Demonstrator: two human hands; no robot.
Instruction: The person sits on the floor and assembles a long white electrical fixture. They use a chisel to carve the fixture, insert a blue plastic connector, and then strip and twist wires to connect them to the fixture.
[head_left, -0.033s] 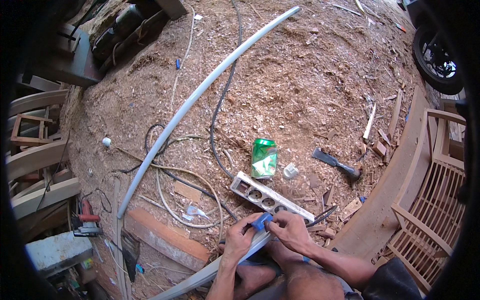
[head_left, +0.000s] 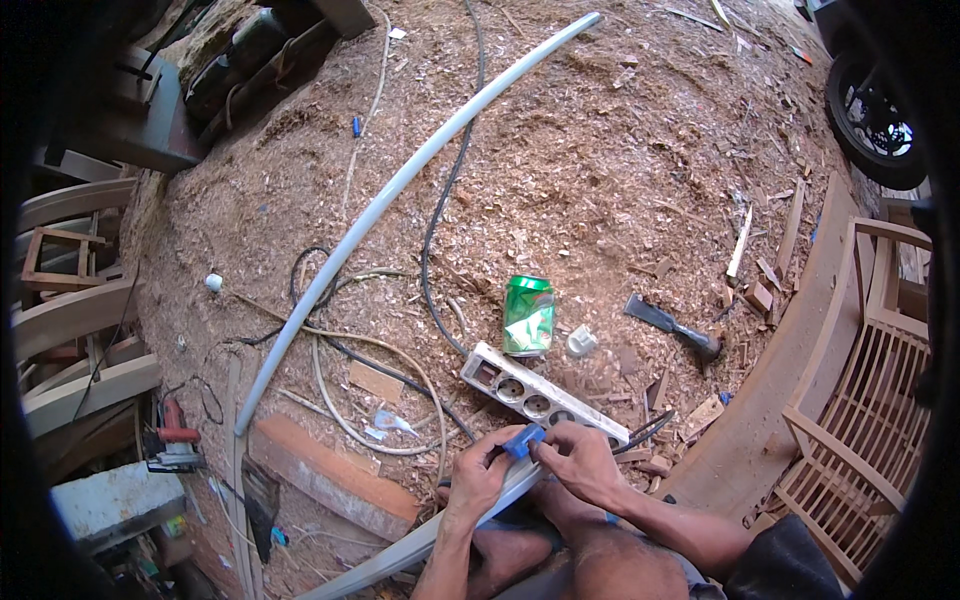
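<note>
A small blue piece, plastic-looking (head_left: 522, 441), is pinched between my two hands just in front of the power strip. The thumb and fingers of my left hand (head_left: 478, 470) grip its left side. My right hand (head_left: 582, 462) has its fingertips closed on the right end, where they partly hide it; its exact kind is not clear. Under my hands a long pale grey strip (head_left: 400, 555) runs from the lower left up to my legs. The dusty white power strip (head_left: 537, 403) lies just beyond my fingers, with several sockets facing up.
Beyond the power strip are a green can (head_left: 528, 318), a white cap-like piece (head_left: 580, 341) and a chisel (head_left: 672, 327). A long pale pipe (head_left: 385, 190) crosses the shavings, over tangled cables (head_left: 430, 250). Left lies a red power tool (head_left: 176, 440); right, a slatted wooden chair (head_left: 850, 400).
</note>
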